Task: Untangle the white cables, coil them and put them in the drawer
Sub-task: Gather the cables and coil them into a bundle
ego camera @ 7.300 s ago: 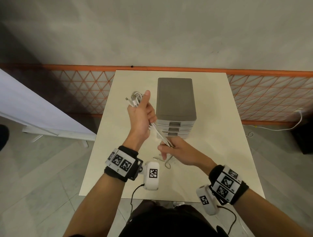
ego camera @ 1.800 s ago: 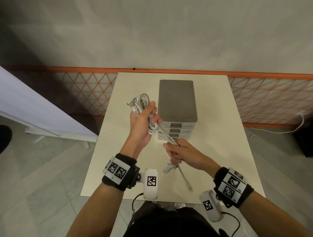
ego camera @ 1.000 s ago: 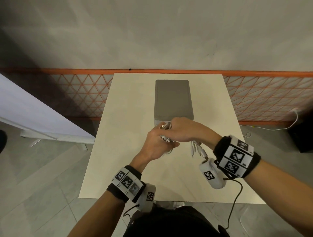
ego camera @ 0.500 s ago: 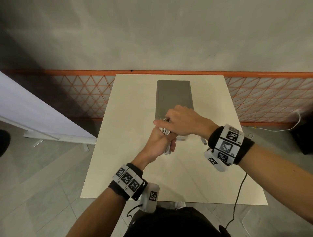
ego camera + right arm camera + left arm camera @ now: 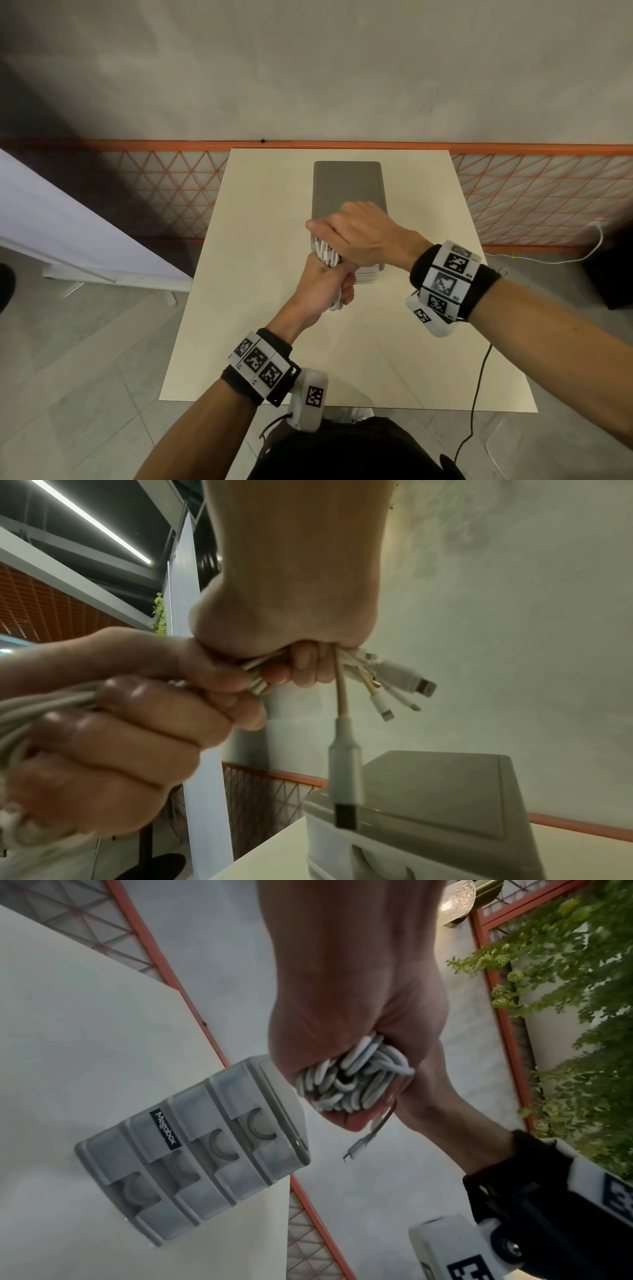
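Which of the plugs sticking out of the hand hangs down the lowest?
The long plug with the black tip. It dangles straight down from the right hand, while the other, shorter plugs fan out sideways.

Soft, dim, even indoor light; faint shadows on the table (image 5: 260, 240). The head view bends straight lines near its edges. In the right wrist view a ceiling strip light (image 5: 92, 523) glares, and the nearest plug (image 5: 346, 777) and left hand (image 5: 103, 750) are blurred.
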`<state>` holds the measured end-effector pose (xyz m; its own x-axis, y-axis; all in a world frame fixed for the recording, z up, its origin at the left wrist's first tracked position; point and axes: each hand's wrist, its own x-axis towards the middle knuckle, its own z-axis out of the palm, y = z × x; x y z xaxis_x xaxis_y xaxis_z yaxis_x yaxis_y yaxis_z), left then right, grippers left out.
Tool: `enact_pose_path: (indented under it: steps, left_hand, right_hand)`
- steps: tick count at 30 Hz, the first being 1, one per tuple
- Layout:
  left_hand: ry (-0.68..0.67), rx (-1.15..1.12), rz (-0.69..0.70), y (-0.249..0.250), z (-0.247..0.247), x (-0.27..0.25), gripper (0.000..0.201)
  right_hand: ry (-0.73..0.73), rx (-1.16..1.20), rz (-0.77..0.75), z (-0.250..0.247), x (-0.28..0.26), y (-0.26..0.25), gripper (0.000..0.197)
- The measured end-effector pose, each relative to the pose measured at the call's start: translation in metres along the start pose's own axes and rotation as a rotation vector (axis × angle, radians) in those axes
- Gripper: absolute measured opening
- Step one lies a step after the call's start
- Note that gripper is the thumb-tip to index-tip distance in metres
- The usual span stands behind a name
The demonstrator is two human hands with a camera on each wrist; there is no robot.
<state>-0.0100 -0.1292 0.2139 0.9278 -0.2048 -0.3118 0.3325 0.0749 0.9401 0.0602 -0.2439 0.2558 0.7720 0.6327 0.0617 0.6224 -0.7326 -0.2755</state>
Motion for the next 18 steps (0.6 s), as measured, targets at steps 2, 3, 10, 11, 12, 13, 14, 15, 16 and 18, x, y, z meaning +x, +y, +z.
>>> enact_pose_path:
  steps: [2, 3, 10, 11, 12, 13, 14, 15, 16, 18]
  left_hand:
    - [-0.003, -0.015, 0.005, 0.003, -0.001, 0.000, 0.031]
    - [-0.005, -0.020, 0.006, 0.002, -0.001, 0.000, 0.031]
    - [0.067, -0.200, 0.032, 0.006, -0.002, -0.002, 0.033]
    - [0.086, -0.273, 0.044, 0.010, -0.005, -0.002, 0.031]
    - [0.108, -0.344, 0.058, 0.014, -0.009, 0.000, 0.030]
    - [0.136, -0.400, 0.071, 0.018, -0.015, 0.001, 0.031]
    - [0.168, -0.439, 0.076, 0.022, -0.020, 0.002, 0.035]
    - [0.198, -0.458, 0.075, 0.025, -0.025, 0.004, 0.040]
    - [0.219, -0.459, 0.074, 0.028, -0.029, 0.005, 0.046]
    - [0.242, -0.432, 0.069, 0.031, -0.031, 0.007, 0.049]
  right_hand:
    - [0.011, 0.010, -0.007, 0.000, 0.000, 0.000, 0.075]
    - [0.009, 0.012, -0.006, 0.001, 0.000, 0.000, 0.074]
    - [0.036, 0.426, 0.015, 0.003, -0.003, 0.005, 0.055]
    - [0.032, 0.551, 0.026, 0.005, -0.006, 0.008, 0.050]
    - [0.023, 0.654, 0.048, 0.007, -0.010, 0.011, 0.046]
    - [0.017, 0.729, 0.079, 0.009, -0.015, 0.014, 0.042]
    - [0.026, 0.774, 0.116, 0.012, -0.021, 0.016, 0.036]
    - [0.043, 0.808, 0.159, 0.015, -0.026, 0.015, 0.031]
    - [0.064, 0.832, 0.205, 0.019, -0.029, 0.014, 0.029]
    - [0.112, 0.838, 0.287, 0.026, -0.031, 0.006, 0.032]
